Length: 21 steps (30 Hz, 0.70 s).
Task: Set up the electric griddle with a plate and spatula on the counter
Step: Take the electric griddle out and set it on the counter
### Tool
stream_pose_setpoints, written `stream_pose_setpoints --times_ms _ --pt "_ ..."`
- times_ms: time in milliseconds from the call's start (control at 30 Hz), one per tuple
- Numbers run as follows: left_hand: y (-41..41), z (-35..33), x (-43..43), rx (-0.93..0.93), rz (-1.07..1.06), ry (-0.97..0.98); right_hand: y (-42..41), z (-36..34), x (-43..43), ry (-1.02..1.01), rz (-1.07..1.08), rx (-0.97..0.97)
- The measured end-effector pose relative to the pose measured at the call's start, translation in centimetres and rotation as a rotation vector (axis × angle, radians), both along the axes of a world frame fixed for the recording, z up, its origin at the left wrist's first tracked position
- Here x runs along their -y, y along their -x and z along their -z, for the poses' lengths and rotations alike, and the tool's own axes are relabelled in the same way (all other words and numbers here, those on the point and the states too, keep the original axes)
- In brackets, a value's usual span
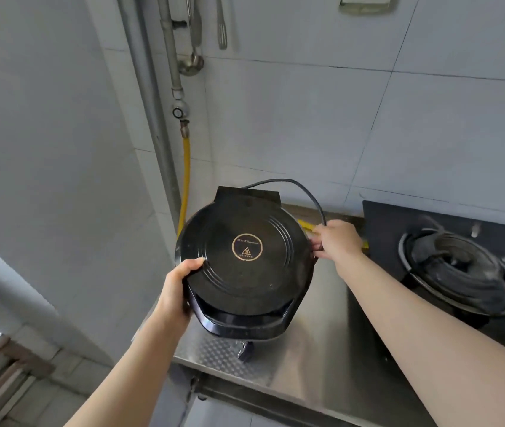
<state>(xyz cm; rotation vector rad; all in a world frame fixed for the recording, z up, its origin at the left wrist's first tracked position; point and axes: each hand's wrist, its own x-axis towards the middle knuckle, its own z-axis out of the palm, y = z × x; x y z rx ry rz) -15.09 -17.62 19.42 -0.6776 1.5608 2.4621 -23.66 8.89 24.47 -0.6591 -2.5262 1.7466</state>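
A round black electric griddle [246, 263] with its lid closed is over the left end of the steel counter [322, 349]. My left hand [180, 285] grips its left rim, thumb on the lid. My right hand [336, 240] holds its right edge together with the black power cord [309, 194], which loops up behind the griddle. Whether the griddle rests on the counter or is held just above it cannot be told. No plate is in view. Metal utensils [222, 26] hang on the wall above; whether one is a spatula I cannot tell.
A black gas hob [399, 223] with a pot support sits at the right on the counter. A grey pipe [171, 57] with a valve and a yellow hose [186, 167] runs down the tiled wall behind the griddle. A wall corner stands at the left.
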Motion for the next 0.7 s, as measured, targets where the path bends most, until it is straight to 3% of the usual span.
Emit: stream_pose_setpoints --times_ms 267,700 --pt "3.8 5.2 1.2 0.189 0.04 0.043 2.0 6.1 -1.0 -0.149 0.033 0.138" --pt "7.0 7.4 1.0 0.255 0.127 0.03 0.9 7.9 -0.3 -0.241 -0.051 0.228"
